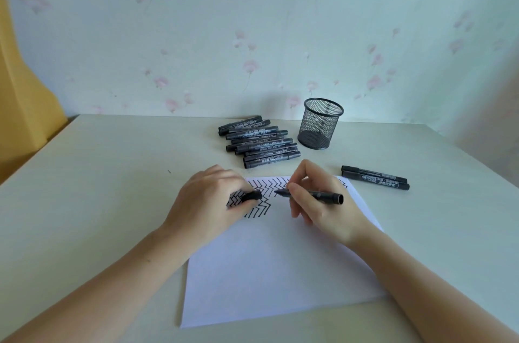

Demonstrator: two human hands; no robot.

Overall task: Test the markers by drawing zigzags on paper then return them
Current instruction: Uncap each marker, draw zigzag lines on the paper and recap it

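Pale floral wallpaper (252, 19), scattered with faded pink blossoms, backs a smooth cream table (98, 202), and a yellow curtain (19, 95) hangs at the far left. Toward the back of the table stands a round pen holder (321, 124) of black wire mesh, upright; through the mesh nothing shows inside it. Just left of it lies a loose pile of capped black markers (258, 143), their barrels slim and cylindrical, carrying pale printed labels on which only the figure "700" can be made out; the rest of the print is too small to read. Two more capped markers (375, 177) lie side by side and touching, well to the right of the paper's far corner. A white sheet of paper (275, 264) lies flat in front of the person, its far part filled with rows of black zigzags (269, 185). The right hand (323, 202) pinches an uncapped black marker (314, 194) between thumb and forefinger, fingers curled round the barrel, with the tip pointing left over the zigzags; whether the tip touches the sheet cannot be told. The left hand (207, 202) rests on the left part of the drawing with its fingers curled round a short black cap (251, 196), whose end pokes out toward the marker's tip, a small gap between them.
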